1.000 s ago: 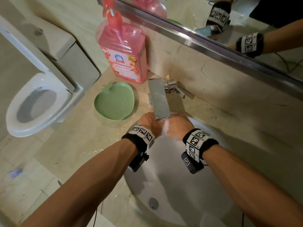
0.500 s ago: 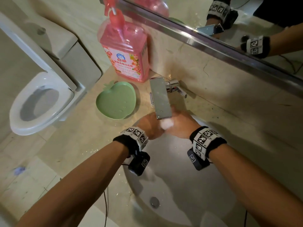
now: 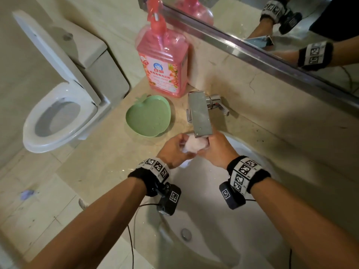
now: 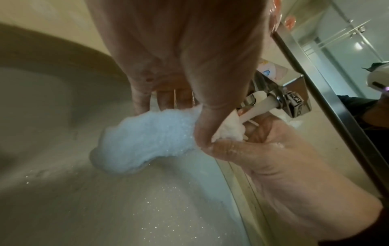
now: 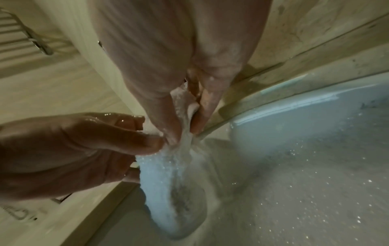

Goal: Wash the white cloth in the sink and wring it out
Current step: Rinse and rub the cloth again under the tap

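Observation:
The white cloth [image 3: 195, 145] is bunched into a wet wad under the chrome tap [image 3: 200, 115], above the back of the white sink [image 3: 204, 220]. My left hand [image 3: 175, 149] pinches its left side and my right hand [image 3: 214, 147] pinches its right side. In the left wrist view water runs from the spout [image 4: 258, 106] onto the cloth [image 4: 151, 138], and my left hand [image 4: 200, 133] and the right hand [image 4: 248, 149] meet on it. From the right wrist, the cloth [image 5: 168, 183] hangs down streaming water below my right hand [image 5: 183, 126] and the left hand [image 5: 118, 138].
A green apple-shaped dish [image 3: 148, 115] and a pink soap pump bottle [image 3: 163, 61] stand on the beige counter left of the tap. The sink drain [image 3: 186, 233] lies near the front. A toilet [image 3: 58, 113] stands to the left. A mirror [image 3: 281, 26] runs along the wall.
Both hands have spread slightly apart, so the cloth shows between them under the tap where before they covered it. The camera has shifted a little.

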